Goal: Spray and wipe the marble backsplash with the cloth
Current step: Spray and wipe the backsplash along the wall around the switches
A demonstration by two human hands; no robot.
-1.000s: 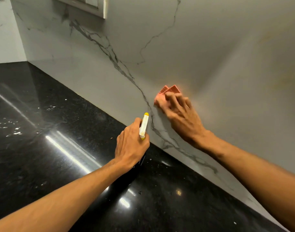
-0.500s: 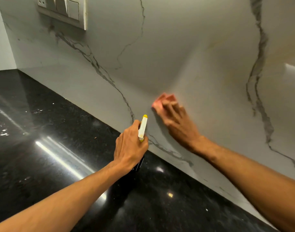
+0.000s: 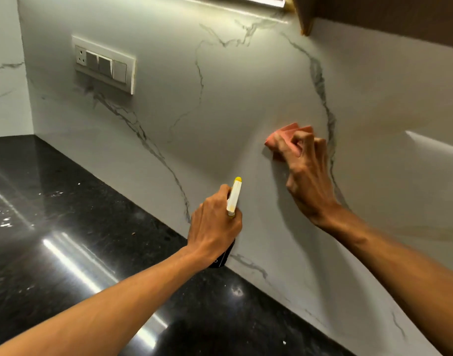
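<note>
**Two hands at a marble wall, one with a cloth, one with a spray bottle**

View from a head-worn camera, looking down along two bare forearms; the right hand [image 3: 307, 176] presses a crumpled pink cloth [image 3: 284, 136] against the white, grey-veined marble backsplash [image 3: 220, 111], its fingers curled over the fabric; the cloth sits high on the wall, just left of a dark vertical vein; the left hand [image 3: 215, 224], lower and apart from the right, grips a spray bottle [image 3: 234, 196], whose white, yellow-tipped nozzle rises above the knuckles while its dark body shows below the palm; a glossy black countertop [image 3: 66, 240] meets the wall beneath; a switch panel [image 3: 104, 65] is mounted upper left; a brown cabinet [image 3: 400, 16] hangs upper right.
</note>
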